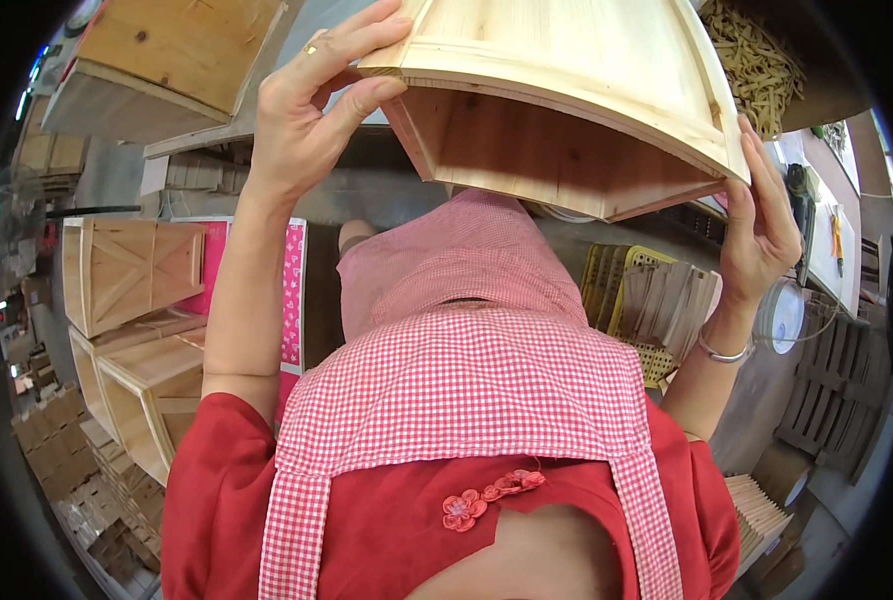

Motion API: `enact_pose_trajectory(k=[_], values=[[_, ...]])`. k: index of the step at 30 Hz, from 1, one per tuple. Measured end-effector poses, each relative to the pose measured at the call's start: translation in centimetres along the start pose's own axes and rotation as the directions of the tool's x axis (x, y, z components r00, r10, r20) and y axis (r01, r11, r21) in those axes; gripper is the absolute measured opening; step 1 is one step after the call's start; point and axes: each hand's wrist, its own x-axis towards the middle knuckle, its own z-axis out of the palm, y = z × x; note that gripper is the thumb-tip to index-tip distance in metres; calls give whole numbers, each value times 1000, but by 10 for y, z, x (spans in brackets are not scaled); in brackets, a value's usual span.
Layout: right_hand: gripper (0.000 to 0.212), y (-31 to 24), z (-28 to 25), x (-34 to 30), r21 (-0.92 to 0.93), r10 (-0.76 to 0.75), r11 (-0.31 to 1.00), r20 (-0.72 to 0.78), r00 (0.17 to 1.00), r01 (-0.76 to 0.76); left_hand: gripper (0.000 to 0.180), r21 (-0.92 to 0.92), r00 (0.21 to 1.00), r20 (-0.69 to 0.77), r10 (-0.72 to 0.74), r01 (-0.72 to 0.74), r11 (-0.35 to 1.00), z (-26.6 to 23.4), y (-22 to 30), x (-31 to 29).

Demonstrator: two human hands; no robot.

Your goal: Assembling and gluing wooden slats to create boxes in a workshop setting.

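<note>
A pale wooden box (556,45) is held up in front of me, its hollow underside facing my body. My left hand (311,110) pinches the box's near left corner between thumb and fingers. At the opposite corner, my right hand (761,215) has its thumb and fingers closed around the right edge. The inside of the box shows bare wood panels; its far side runs out of view at the top.
Several wooden crates (131,270) stand stacked at my left. A yellow plastic basket (606,275) with thin wooden slats (666,300) is at right. Behind the box's right side lies a heap of wood strips (751,65). Another wooden box (176,45) sits at far left.
</note>
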Motion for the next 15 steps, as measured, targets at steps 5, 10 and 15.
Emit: enact_pose_trajectory(k=[5, 10, 15], values=[[40, 5, 0, -4, -19, 55, 998, 15, 998, -55, 45, 69, 1000, -14, -20, 21, 997, -1, 2, 1], [45, 12, -11, 7, 200, 88, 975, 41, 995, -94, 48, -203, 987, -37, -154, 144, 969, -7, 2, 15], [40, 74, 20, 59, 235, 328, 914, 51, 943, -331, 59, -300, 786, -59, -615, 574, 762, -5, -36, 95]])
